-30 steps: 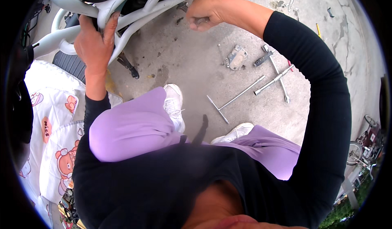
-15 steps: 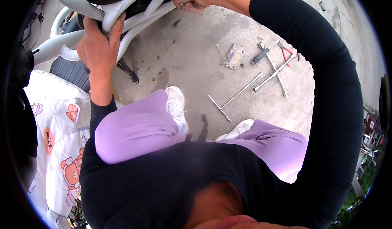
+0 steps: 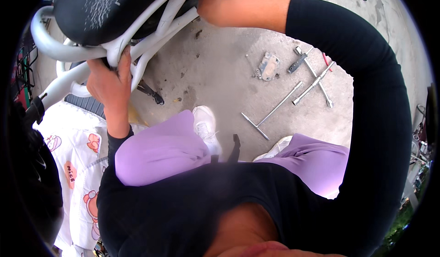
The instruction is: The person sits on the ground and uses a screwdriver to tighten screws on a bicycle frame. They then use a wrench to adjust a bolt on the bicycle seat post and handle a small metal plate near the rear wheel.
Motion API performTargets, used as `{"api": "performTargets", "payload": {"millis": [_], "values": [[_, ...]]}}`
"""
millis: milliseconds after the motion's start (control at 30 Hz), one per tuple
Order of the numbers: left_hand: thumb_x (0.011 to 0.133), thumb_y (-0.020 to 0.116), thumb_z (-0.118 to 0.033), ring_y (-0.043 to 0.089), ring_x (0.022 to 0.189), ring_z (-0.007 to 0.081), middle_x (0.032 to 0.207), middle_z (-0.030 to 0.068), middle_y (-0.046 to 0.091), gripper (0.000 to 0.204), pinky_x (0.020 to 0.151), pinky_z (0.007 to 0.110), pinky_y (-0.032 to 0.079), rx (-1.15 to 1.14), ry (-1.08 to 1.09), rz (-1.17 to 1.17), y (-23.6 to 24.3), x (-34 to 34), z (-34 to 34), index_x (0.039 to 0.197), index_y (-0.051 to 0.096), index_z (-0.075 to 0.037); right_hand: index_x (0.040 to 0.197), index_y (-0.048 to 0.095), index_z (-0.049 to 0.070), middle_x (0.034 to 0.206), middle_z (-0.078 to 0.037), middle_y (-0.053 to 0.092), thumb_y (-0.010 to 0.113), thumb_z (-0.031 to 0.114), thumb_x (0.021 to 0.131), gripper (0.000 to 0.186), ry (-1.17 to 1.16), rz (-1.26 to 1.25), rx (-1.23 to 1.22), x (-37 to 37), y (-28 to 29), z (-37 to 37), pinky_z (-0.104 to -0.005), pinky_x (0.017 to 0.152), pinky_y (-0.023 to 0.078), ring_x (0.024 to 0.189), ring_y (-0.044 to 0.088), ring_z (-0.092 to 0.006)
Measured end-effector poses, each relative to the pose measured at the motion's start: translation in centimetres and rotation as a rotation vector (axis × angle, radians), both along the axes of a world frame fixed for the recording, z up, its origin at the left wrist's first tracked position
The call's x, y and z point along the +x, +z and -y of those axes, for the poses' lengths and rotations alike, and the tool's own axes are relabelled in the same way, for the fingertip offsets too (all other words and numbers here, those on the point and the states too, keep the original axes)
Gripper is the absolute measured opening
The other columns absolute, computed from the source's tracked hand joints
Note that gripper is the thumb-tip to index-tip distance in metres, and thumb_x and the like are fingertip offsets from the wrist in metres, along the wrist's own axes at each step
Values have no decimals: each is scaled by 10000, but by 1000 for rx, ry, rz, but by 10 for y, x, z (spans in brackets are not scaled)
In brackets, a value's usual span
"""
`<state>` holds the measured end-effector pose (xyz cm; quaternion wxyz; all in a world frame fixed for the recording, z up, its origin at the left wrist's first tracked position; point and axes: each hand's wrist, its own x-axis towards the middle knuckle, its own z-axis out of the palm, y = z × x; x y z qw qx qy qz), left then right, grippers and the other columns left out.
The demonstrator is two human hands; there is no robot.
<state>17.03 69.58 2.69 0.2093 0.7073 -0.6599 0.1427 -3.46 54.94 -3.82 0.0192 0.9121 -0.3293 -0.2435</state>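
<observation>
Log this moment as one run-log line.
left hand: grips white tube frame | right hand: on frame under black seat | T-wrench, metal plate: on concrete

No packages, signs or screens show; only a small orange label patch (image 3: 69, 171) on the white printed cloth (image 3: 82, 202).

1. Right hand (image 3: 211, 2): fingers hidden behind the white frame (image 3: 151, 32); grip cannot be told.
2. Seat (image 3: 105, 7): cut off by the top edge.
3. Left hand (image 3: 110, 80): fingertips hidden behind the frame.
</observation>
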Motion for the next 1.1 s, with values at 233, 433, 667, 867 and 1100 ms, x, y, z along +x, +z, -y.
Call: {"api": "performTargets", "payload": {"millis": [233, 433, 667, 867, 1100], "values": [[825, 648, -332, 650, 731, 303, 883, 171, 648, 495, 650, 341, 485, -122, -66, -2, 0, -7, 2, 1128, 505, 32, 905, 578, 119, 770, -16, 626, 553, 353, 851, 242, -25, 496, -307, -100, -146, 51, -349, 734, 401, 789, 598, -205], [841, 626, -328, 659, 743, 265, 851, 168, 652, 537, 677, 313, 497, -144, -99, -11, -14, -5, 10, 1164, 440, 60, 921, 528, 56, 918, -111, 602, 584, 323, 828, 288, -816, 1034, -253, 11, -269, -15, -415, 797, 365, 960, 530, -265], [839, 628, -322, 660, 757, 292, 860, 186, 649, 508, 677, 322, 499, -139, -53, -81, -15, 2, 7, 1099, 451, 76, 878, 536, 52, 855, -110, 618, 617, 287, 802, 260, -600, 1079, -146, 5, -267, 3, -417, 802, 357, 859, 564, -284], [849, 602, -403, 640, 746, 301, 837, 179, 626, 519, 688, 367, 482, -178, -2, -46, -13, -9, 16, 1083, 477, 44, 829, 498, 10, 734, -169, 603, 607, 238, 814, 253, -790, 1110, -124, 7, -254, -36, -422, 749, 388, 795, 572, -319], [818, 648, -382, 631, 746, 347, 871, 190, 619, 549, 657, 357, 481, -163, 22, -8, -15, 2, 15, 1140, 477, 29, 843, 450, -30, 679, -208, 576, 598, 230, 835, 299, -770, 1200, 4, 8, -254, -43, -467, 642, 413, 663, 561, -392]]}}
